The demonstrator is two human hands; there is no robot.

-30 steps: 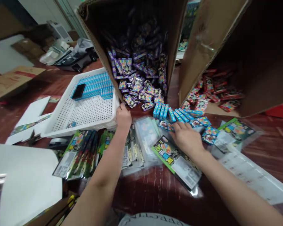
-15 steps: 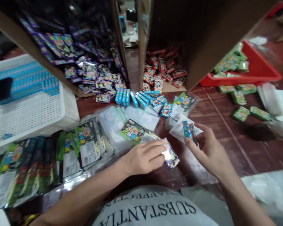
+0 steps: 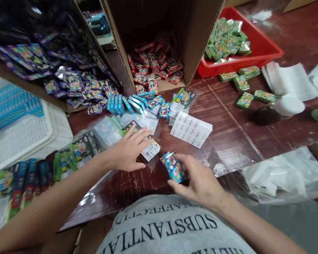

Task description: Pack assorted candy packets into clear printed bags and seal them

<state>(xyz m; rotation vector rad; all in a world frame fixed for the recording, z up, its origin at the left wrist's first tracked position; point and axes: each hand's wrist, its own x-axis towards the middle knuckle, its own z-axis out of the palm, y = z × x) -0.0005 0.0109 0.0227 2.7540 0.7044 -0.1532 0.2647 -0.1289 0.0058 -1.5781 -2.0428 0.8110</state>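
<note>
My left hand (image 3: pixel 131 148) lies palm down with its fingers spread over a black-and-green printed plastic bag (image 3: pixel 151 150), on top of a pile of clear bags. Between the thumb and fingers of my right hand (image 3: pixel 198 176) is a small blue printed box (image 3: pixel 172 166), held just above the table near its front edge. Whether anything else sits under that box I cannot tell. Beyond my hands, several more small blue boxes (image 3: pixel 116 104) stand and lie in a loose row. A folded white sticker sheet (image 3: pixel 191 129) rests to the right of the bags.
Purple packets (image 3: pixel 82 84) spill from a carton at left; red boxes (image 3: pixel 153 67) fill another carton's bottom. A red tray (image 3: pixel 265 46) holds green boxes, with several loose beside it. At left stand a white basket (image 3: pixel 58 130) and printed bags (image 3: pixel 29 183). White paper (image 3: pixel 291 81) lies right.
The purple packet under my left hand is no longer in view there; that hand has moved left onto the bag and spread. My right hand has come left and lower with the blue box.
</note>
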